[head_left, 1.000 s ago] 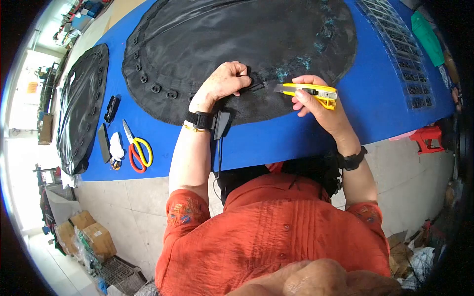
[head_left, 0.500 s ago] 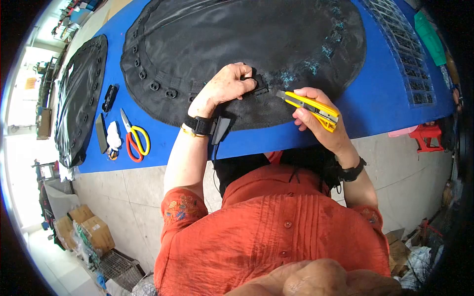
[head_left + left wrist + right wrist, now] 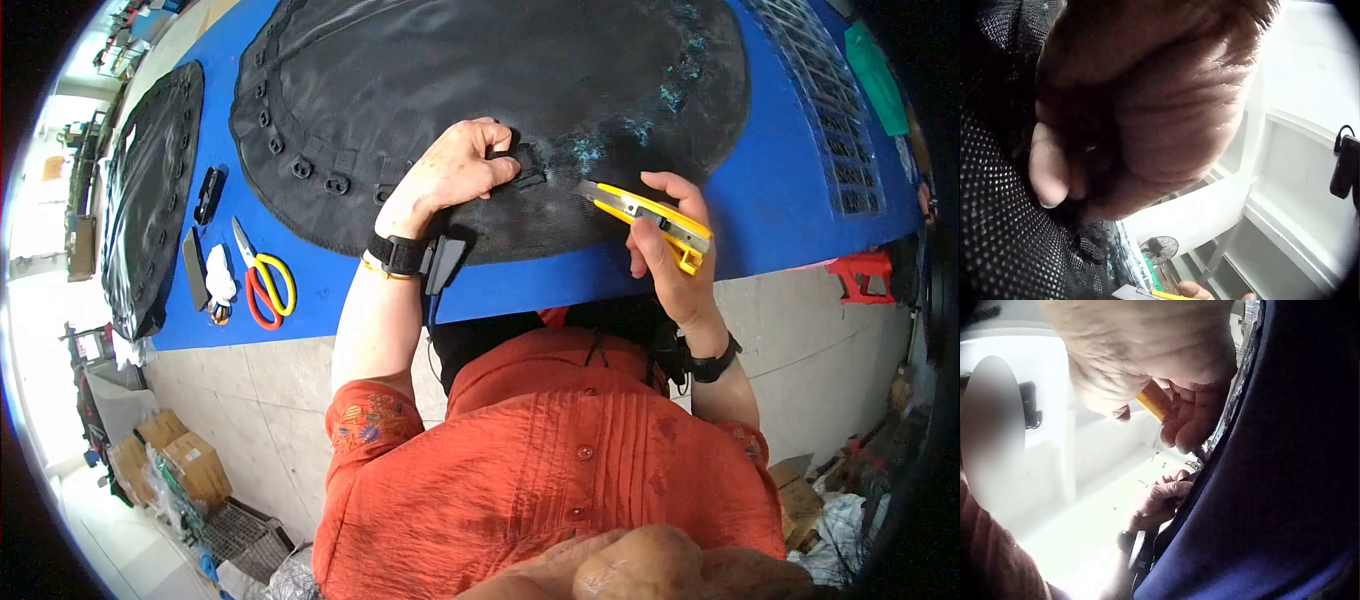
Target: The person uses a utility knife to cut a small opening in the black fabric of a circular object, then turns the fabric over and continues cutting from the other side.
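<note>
A large rounded black mesh sheet [image 3: 450,80] lies on the blue table, with black plastic loops [image 3: 302,168] along its border and teal thread scraps [image 3: 587,150] near its right side. My left hand [image 3: 462,165] rests on the near border, fingers curled, thumb and forefinger pinching a short black webbing strip [image 3: 530,172]. Its palm hides much of that grip in the left wrist view. In my right hand [image 3: 675,240] is a yellow utility knife [image 3: 655,220], its blade bare and pointing left towards the strip, a small gap away. The forefinger is raised off the handle.
At the left lie red-and-yellow-handled scissors [image 3: 262,275], a black stapler-like tool [image 3: 208,195], a dark bar [image 3: 195,268] and a second black sheet [image 3: 150,200]. A clear compartment tray [image 3: 825,110] of small black parts is at the right, beside a green object [image 3: 873,75].
My right hand has drawn the knife right and towards me, away from the left hand, and its forefinger has lifted. The left hand keeps its pinch on the strip.
</note>
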{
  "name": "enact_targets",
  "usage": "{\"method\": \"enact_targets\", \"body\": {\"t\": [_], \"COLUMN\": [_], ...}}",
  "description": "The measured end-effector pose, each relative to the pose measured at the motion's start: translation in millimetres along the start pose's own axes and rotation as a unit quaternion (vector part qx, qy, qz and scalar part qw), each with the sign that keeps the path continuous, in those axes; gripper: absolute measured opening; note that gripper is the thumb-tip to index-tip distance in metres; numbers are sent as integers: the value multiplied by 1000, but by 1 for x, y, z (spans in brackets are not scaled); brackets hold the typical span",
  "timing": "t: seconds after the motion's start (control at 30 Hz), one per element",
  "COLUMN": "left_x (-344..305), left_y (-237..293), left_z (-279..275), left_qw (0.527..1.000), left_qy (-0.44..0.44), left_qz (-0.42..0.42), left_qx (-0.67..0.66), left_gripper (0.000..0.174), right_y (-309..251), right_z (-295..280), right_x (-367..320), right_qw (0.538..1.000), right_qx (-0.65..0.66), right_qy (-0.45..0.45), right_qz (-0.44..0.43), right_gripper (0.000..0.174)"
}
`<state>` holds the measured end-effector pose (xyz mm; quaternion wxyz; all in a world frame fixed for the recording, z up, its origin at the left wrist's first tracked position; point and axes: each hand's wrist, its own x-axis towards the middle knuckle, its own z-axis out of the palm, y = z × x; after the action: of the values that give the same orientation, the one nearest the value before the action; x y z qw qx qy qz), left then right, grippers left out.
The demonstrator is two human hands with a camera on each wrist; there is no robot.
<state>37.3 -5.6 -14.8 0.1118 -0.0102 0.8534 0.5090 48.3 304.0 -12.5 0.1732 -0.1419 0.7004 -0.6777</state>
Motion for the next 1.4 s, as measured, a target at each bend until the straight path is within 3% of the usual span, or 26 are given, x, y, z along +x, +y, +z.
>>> {"method": "enact_targets", "body": {"t": [0.2,0.4,0.6,0.63,0.73,0.87,0.97,1.4], "left_x": [0,0,3,3,1,2,0,1], "left_y": [-2,-2,-9,-10,-6,-9,-4,-8], "left_z": [-1,-1,0,0,-2,-2,0,-2], "left_qw": [1000,1000,1000,1000,1000,1000,1000,1000], "left_qy": [-9,-8,-8,-12,-16,-17,1,-16], "left_qz": [-1,-11,-3,-4,-10,-3,-4,-12], "left_qx": [-8,-24,-25,-25,-19,-12,-20,-20], "left_gripper": [35,36,38,38,38,38,40,36], "right_y": [-6,-13,-26,-29,-35,-31,-32,-10], "right_z": [2,-15,-18,-15,-14,-10,-4,17], "right_x": [-1,-3,-9,-11,-12,-11,-13,2], "right_qw": [1000,983,980,983,982,986,993,992], "right_qx": [2,132,64,45,-81,-139,-111,-122], "right_qy": [-23,-108,-101,-95,-82,-57,-14,-40], "right_qz": [1,68,161,153,147,70,44,12], "right_gripper": [58,65,53,45,40,36,34,38]}}
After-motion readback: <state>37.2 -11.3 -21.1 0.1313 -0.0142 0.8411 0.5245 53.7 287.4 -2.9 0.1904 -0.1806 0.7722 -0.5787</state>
